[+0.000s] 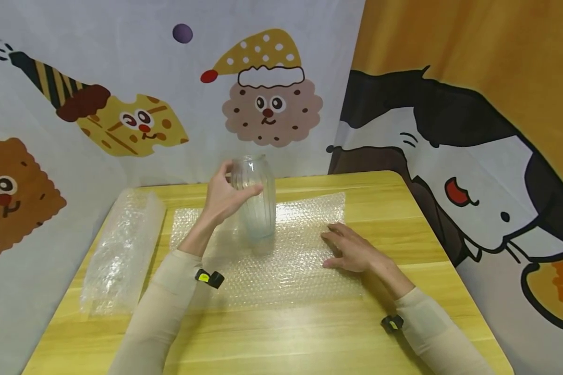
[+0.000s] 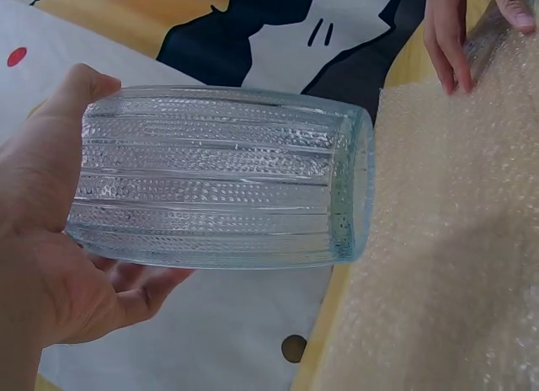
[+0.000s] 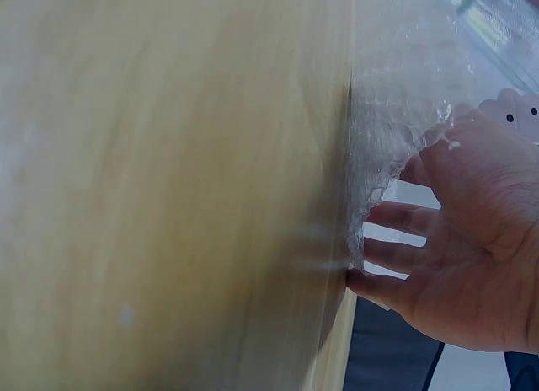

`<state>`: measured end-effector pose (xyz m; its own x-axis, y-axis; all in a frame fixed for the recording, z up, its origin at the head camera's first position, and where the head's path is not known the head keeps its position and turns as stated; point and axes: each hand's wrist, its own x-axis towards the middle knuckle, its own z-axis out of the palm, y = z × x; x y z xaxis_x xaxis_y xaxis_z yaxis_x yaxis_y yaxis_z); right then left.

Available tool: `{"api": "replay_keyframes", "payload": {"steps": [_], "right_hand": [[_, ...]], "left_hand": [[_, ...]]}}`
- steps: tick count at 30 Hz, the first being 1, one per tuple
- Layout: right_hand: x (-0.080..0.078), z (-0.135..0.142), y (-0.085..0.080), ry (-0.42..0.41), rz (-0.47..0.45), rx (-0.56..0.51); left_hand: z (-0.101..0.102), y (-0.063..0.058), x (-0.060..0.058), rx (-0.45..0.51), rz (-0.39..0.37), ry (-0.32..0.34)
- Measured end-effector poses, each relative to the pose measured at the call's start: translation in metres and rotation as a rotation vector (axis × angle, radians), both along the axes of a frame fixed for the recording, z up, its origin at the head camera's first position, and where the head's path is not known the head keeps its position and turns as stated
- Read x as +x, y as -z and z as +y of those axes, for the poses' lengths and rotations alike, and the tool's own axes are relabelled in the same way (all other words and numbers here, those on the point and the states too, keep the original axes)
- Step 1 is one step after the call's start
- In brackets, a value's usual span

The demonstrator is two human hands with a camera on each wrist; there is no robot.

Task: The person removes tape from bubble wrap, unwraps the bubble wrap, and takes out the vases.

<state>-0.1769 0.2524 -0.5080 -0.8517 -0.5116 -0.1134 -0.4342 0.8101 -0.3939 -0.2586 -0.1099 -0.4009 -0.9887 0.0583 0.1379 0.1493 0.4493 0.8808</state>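
Note:
A clear ribbed glass vase (image 1: pixel 261 203) stands upright over a flat sheet of bubble wrap (image 1: pixel 286 276). My left hand (image 1: pixel 226 194) grips the vase near its top, thumb on one side and fingers around the other. Seen from the left wrist, the vase (image 2: pixel 210 180) has a dotted texture between its ribs, and its thick base faces the bubble wrap (image 2: pixel 446 265). Whether the base touches the sheet I cannot tell. At the sheet's right edge, my right hand (image 1: pixel 352 249) rests with spread fingers; in the right wrist view its fingertips touch the bubble wrap (image 3: pixel 396 113).
Another folded piece of bubble wrap (image 1: pixel 122 255) lies along the left side of the yellow wooden table (image 1: pixel 281 344). A cloth with cartoon prints (image 1: pixel 169 62) hangs behind the table's back edge. Both sleeves carry a small black wrist device.

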Motion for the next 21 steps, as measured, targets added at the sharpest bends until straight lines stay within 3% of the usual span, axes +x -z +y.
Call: {"api": "replay_keyframes", "payload": {"steps": [10, 15, 21], "right_hand": [[0.000, 0.000, -0.001, 0.001, -0.013, -0.004], [0.000, 0.001, -0.002, 0.006, -0.015, -0.008], [-0.001, 0.001, -0.001, 0.013, -0.024, -0.005]], "left_hand": [[0.027, -0.009, -0.027, 0.004, 0.122, -0.002], [0.042, -0.011, -0.037, -0.014, 0.138, -0.003], [0.057, -0.006, -0.049, 0.005, 0.148, -0.004]]}}
